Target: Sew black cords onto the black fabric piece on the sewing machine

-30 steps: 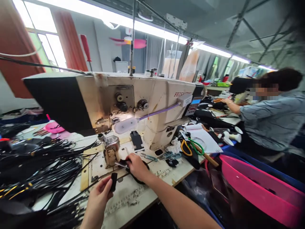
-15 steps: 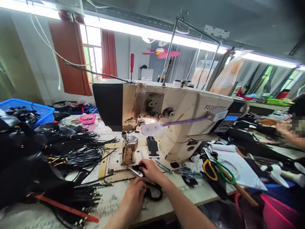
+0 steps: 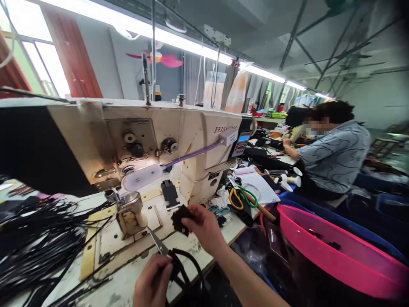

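Observation:
I sit at a cream industrial sewing machine [image 3: 159,140] on a worn white table [image 3: 121,277]. My right hand [image 3: 204,228] is raised just in front of the machine and pinches a small black leather piece [image 3: 179,218]. Lower down, at the table's front edge, my left hand [image 3: 151,283] is closed around a black strap loop [image 3: 188,273]; a pair of metal snips [image 3: 158,243] juts up from its fingers. The machine's post and presser foot [image 3: 128,211] stand to the left of both hands.
A heap of black cords [image 3: 35,243] covers the table's left side. Scissors with yellow and green handles [image 3: 239,198] and papers [image 3: 258,185] lie right of the machine. A pink tub [image 3: 335,256] stands at lower right. Another person [image 3: 332,149] works at a bench farther right.
My right hand has lifted off the table with the small black piece. My left hand has drawn back to the front edge with the strap loop and snips. The view has swung right.

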`<state>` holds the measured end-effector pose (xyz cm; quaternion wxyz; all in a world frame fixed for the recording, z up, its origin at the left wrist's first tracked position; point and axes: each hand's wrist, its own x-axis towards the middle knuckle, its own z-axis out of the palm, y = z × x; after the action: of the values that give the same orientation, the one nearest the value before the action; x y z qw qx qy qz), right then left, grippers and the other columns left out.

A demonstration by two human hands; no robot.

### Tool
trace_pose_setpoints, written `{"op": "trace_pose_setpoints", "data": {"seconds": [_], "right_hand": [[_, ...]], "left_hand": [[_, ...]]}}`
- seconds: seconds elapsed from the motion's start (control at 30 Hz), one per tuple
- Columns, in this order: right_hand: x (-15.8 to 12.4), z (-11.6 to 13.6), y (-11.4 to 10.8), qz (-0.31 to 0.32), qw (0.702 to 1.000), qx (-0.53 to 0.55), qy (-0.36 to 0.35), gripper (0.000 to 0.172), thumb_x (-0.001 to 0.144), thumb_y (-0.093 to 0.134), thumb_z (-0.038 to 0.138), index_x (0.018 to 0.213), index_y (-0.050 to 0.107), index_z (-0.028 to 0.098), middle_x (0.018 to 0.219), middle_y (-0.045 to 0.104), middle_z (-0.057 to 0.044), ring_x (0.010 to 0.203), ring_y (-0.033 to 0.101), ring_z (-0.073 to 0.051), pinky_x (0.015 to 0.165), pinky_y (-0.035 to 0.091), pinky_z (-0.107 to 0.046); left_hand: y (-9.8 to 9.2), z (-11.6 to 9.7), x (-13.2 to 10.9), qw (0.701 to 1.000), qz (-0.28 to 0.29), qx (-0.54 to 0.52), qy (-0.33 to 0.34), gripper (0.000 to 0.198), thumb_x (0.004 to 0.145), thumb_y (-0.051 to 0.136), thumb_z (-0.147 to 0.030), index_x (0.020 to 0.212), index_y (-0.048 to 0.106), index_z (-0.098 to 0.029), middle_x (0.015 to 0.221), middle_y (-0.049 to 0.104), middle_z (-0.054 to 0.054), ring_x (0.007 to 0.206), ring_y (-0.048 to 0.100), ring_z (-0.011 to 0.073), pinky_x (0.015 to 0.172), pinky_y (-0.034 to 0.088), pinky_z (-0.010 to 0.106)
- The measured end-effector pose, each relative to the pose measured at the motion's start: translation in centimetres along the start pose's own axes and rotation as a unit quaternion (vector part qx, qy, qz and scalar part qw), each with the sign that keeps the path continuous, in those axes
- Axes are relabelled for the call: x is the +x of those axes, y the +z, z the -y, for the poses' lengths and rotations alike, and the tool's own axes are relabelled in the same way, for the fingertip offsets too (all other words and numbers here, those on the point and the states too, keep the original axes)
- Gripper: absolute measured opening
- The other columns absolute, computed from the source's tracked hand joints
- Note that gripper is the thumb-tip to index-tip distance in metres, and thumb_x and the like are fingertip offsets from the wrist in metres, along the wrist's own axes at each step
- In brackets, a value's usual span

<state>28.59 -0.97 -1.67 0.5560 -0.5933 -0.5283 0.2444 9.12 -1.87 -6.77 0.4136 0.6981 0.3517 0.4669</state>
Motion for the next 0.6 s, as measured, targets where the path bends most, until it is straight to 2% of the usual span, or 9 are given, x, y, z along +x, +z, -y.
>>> {"op": "trace_pose_setpoints", "data": {"seconds": [0.03,0.1,0.17,0.27,0.33,0.43,0.5,0.6], "right_hand": [[-1.1,0.5,0.3,0.020,1.000,0.014,0.008,0.025,0.078,0.065,0.030,0.100,0.062,0.019,0.076,0.066,-0.001,0.065,0.060,-0.015,0.058,0.047,-0.023],[-3.2,1.0,1.5,0.040,0.999,0.024,0.027,0.015,0.079,0.064,0.029,0.090,0.066,0.019,0.074,0.067,-0.001,0.068,0.061,-0.015,0.062,0.048,-0.024],[-5.0,1.0,2.7,0.051,0.998,0.036,0.030,0.009,0.080,0.060,0.024,0.080,0.068,0.019,0.074,0.068,-0.002,0.070,0.063,-0.016,0.065,0.048,-0.024],[-6.2,0.6,3.6,0.079,0.994,0.074,-0.006,0.017,0.078,0.052,0.013,0.080,0.067,0.020,0.077,0.067,-0.001,0.072,0.062,-0.015,0.066,0.048,-0.023],[-6.4,0.6,3.6,0.098,0.990,0.090,-0.037,0.023,0.081,0.049,0.010,0.086,0.068,0.022,0.082,0.067,-0.001,0.078,0.063,-0.015,0.071,0.049,-0.023],[-6.8,1.4,2.8,0.134,0.985,0.085,-0.063,0.027,0.090,0.046,0.014,0.100,0.069,0.024,0.094,0.065,-0.003,0.091,0.062,-0.016,0.084,0.048,-0.027],[-7.1,1.9,2.2,0.168,0.982,0.056,-0.060,0.030,0.093,0.045,0.019,0.110,0.067,0.025,0.106,0.059,-0.006,0.099,0.059,-0.017,0.090,0.047,-0.029],[-7.9,1.3,2.0,0.205,0.977,0.010,-0.064,0.045,0.087,0.049,0.018,0.131,0.056,0.025,0.121,0.047,-0.010,0.106,0.054,-0.018,0.095,0.046,-0.031]], "left_hand": [[0.2,0.0,0.1,0.999,-0.023,-0.019,-0.044,0.019,0.083,0.064,-0.038,0.083,0.071,-0.020,0.084,0.072,0.005,0.077,0.068,0.0189,0.071,0.055,0.023],[0.4,0.0,0.4,0.990,-0.057,-0.064,-0.110,0.029,0.081,0.066,-0.045,0.086,0.070,-0.018,0.086,0.071,0.007,0.080,0.067,0.0200,0.073,0.055,0.025],[0.6,-0.3,0.5,0.981,-0.071,-0.107,-0.142,0.034,0.078,0.069,-0.048,0.092,0.068,-0.017,0.085,0.070,0.006,0.080,0.067,0.0197,0.074,0.055,0.025],[0.8,-1.1,0.3,0.970,-0.115,-0.146,-0.158,0.046,0.076,0.071,-0.048,0.108,0.061,-0.018,0.074,0.065,0.001,0.070,0.064,0.0165,0.066,0.053,0.023],[0.8,-1.4,-0.1,0.970,-0.106,-0.143,-0.164,0.050,0.075,0.070,-0.050,0.112,0.061,-0.017,0.075,0.066,0.001,0.071,0.064,0.0172,0.067,0.054,0.024],[0.4,-0.6,-0.7,0.975,-0.057,-0.120,-0.180,0.047,0.072,0.071,-0.055,0.100,0.072,-0.016,0.094,0.073,0.009,0.091,0.067,0.0250,0.082,0.055,0.031],[-0.1,0.7,-1.1,0.966,-0.076,-0.133,-0.209,0.049,0.069,0.072,-0.058,0.096,0.075,-0.017,0.105,0.074,0.009,0.105,0.065,0.0289,0.090,0.053,0.032],[-0.5,2.5,-1.3,0.939,-0.111,-0.162,-0.282,0.059,0.061,0.077,-0.061,0.102,0.074,-0.019,0.108,0.074,0.007,0.108,0.065,0.0299,0.082,0.056,0.029]]}}
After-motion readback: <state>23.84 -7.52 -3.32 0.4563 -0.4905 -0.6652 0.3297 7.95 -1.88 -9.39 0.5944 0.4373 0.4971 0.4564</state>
